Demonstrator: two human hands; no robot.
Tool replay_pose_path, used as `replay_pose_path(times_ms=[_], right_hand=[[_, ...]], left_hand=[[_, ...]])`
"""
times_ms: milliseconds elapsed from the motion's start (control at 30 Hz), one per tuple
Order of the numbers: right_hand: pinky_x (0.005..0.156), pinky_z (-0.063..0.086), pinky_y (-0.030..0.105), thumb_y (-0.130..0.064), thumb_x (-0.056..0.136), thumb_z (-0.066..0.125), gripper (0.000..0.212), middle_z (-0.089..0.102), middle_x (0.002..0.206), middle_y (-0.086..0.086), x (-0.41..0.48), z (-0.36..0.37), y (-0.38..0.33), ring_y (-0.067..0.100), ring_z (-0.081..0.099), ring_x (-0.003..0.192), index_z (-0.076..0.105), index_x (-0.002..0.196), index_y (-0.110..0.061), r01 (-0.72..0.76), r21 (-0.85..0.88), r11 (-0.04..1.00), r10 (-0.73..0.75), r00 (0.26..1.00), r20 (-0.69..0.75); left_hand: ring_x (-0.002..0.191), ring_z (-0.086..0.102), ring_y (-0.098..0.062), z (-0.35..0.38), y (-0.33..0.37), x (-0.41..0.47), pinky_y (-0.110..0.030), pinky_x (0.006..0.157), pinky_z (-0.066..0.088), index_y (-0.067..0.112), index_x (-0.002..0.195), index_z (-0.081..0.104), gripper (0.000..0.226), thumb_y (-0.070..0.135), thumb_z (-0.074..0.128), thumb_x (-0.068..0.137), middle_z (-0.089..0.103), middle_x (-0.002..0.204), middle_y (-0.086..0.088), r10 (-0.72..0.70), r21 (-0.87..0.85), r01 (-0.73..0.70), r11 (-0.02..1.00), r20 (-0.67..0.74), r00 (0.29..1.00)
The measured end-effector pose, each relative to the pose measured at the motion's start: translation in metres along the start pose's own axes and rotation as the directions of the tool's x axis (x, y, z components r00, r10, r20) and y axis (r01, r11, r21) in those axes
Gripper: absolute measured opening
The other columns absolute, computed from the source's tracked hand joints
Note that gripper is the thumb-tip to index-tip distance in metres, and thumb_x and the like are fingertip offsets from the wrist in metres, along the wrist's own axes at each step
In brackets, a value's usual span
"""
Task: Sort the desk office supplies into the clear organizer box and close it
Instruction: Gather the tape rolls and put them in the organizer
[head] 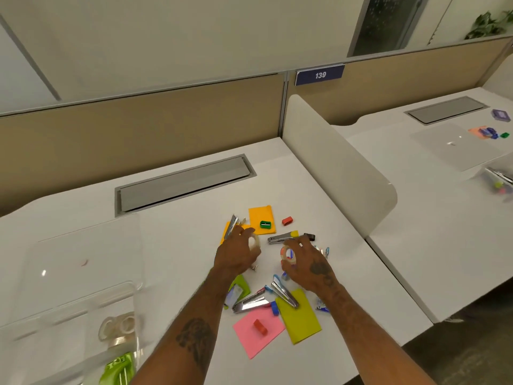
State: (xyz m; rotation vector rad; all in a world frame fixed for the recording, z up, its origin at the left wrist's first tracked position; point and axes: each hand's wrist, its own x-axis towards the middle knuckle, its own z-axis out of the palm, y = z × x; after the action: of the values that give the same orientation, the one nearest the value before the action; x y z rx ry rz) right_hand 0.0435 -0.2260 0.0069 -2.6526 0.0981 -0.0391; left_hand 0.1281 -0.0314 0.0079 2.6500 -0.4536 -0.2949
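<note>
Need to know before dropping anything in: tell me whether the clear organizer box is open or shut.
Open. The clear organizer box has its lid swung up behind it, and tape rolls already lie inside.

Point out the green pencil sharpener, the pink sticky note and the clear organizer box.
Green plastic pencil sharpener [265, 224]: head view, its top face.
Pink square sticky note [251, 340]: head view, bare paper left of the red block.
Clear plastic organizer box [83, 254]: head view, its open lid.

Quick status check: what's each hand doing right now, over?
Left hand shut on tape roll. Right hand shut on second roll. Organizer box open, front left. Supplies scattered on desk; path clear.
</note>
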Motion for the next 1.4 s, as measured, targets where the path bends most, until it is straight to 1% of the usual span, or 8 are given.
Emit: replay_pose_path(times_ms=[200, 500, 667, 767, 867, 1067, 1233, 1400], right_hand=[[0.087, 0.052, 0.035, -0.025, 0.082, 0.065, 0.048, 0.051, 0.130, 0.008, 0.004, 0.029, -0.070, 0.025, 0.056, 0.113, 0.055, 0.128, -0.015, 0.154, 0.100, 0.983, -0.151, 0.988, -0.039], [0.087, 0.051, 0.031, -0.022, 0.078, 0.067, 0.053, 0.053, 0.123, 0.005, -0.008, 0.087, -0.201, 0.022, 0.058, 0.110, 0.054, 0.129, -0.016, 0.336, 0.188, 0.923, -0.338, 0.941, -0.027], [0.087, 0.051, 0.031, -0.021, 0.079, 0.068, 0.051, 0.053, 0.121, 0.006, -0.021, 0.116, -0.253, 0.022, 0.059, 0.105, 0.055, 0.128, -0.015, 0.350, 0.234, 0.907, -0.360, 0.933, 0.000], [0.087, 0.050, 0.028, -0.024, 0.080, 0.067, 0.051, 0.053, 0.120, 0.004, -0.028, 0.126, -0.271, 0.021, 0.060, 0.103, 0.055, 0.129, -0.016, 0.368, 0.230, 0.901, -0.381, 0.924, 0.013], [0.087, 0.052, 0.033, -0.031, 0.082, 0.064, 0.052, 0.053, 0.123, -0.001, -0.033, 0.131, -0.284, 0.018, 0.060, 0.105, 0.052, 0.132, -0.021, 0.353, 0.217, 0.910, -0.365, 0.931, 0.016], [0.093, 0.050, 0.034, -0.042, 0.083, 0.058, 0.055, 0.053, 0.127, -0.007, -0.028, 0.134, -0.298, 0.015, 0.057, 0.113, 0.045, 0.135, -0.029, 0.352, 0.164, 0.922, -0.368, 0.926, 0.080], [0.099, 0.046, 0.031, -0.044, 0.086, 0.056, 0.056, 0.052, 0.133, -0.007, -0.021, 0.139, -0.308, 0.015, 0.052, 0.121, 0.043, 0.138, -0.029, 0.380, 0.124, 0.917, -0.393, 0.913, 0.112], [0.109, 0.039, 0.035, -0.053, 0.089, 0.049, 0.062, 0.036, 0.150, -0.006, -0.020, 0.143, -0.309, 0.012, 0.036, 0.137, 0.033, 0.145, -0.031, 0.349, 0.085, 0.933, -0.359, 0.920, 0.157]], left_hand=[[0.110, 0.059, -0.025, -0.049, -0.055, -0.053, -0.039, 0.091, 0.050, 0.027, 0.135, 0.048, 0.050, 0.043, 0.057, 0.089, 0.045, 0.134, 0.001, -0.022, -0.139, 0.009, 0.990, -0.092, 0.996], [0.107, 0.061, -0.020, -0.113, -0.164, -0.157, -0.034, 0.093, 0.049, 0.024, 0.134, 0.050, 0.054, 0.039, 0.064, 0.084, 0.051, 0.130, 0.005, -0.151, -0.154, 0.118, 0.981, -0.223, 0.963], [0.110, 0.059, -0.021, -0.123, -0.213, -0.202, -0.035, 0.092, 0.049, 0.024, 0.135, 0.049, 0.054, 0.039, 0.063, 0.084, 0.050, 0.130, 0.004, -0.201, -0.129, 0.177, 0.976, -0.201, 0.959], [0.114, 0.058, -0.020, -0.121, -0.229, -0.217, -0.034, 0.090, 0.050, 0.027, 0.135, 0.047, 0.056, 0.043, 0.062, 0.084, 0.049, 0.133, 0.005, -0.203, -0.071, 0.193, 0.979, -0.157, 0.967], [0.115, 0.058, -0.019, -0.118, -0.237, -0.223, -0.032, 0.088, 0.047, 0.027, 0.136, 0.047, 0.058, 0.045, 0.063, 0.083, 0.050, 0.134, 0.006, -0.203, -0.043, 0.199, 0.979, -0.128, 0.971], [0.121, 0.054, -0.018, -0.115, -0.247, -0.222, -0.031, 0.092, 0.046, 0.023, 0.139, 0.045, 0.061, 0.045, 0.062, 0.085, 0.049, 0.138, 0.004, -0.199, -0.049, 0.195, 0.980, -0.115, 0.973], [0.135, 0.041, -0.017, -0.118, -0.258, -0.224, -0.034, 0.102, 0.044, 0.024, 0.142, 0.042, 0.068, 0.047, 0.063, 0.082, 0.034, 0.152, 0.004, -0.222, -0.055, 0.216, 0.975, -0.142, 0.965], [0.145, 0.025, -0.020, -0.119, -0.264, -0.228, -0.040, 0.110, 0.038, 0.027, 0.151, 0.026, 0.081, 0.050, 0.061, 0.082, 0.019, 0.161, 0.003, -0.224, -0.037, 0.221, 0.975, -0.154, 0.962]])
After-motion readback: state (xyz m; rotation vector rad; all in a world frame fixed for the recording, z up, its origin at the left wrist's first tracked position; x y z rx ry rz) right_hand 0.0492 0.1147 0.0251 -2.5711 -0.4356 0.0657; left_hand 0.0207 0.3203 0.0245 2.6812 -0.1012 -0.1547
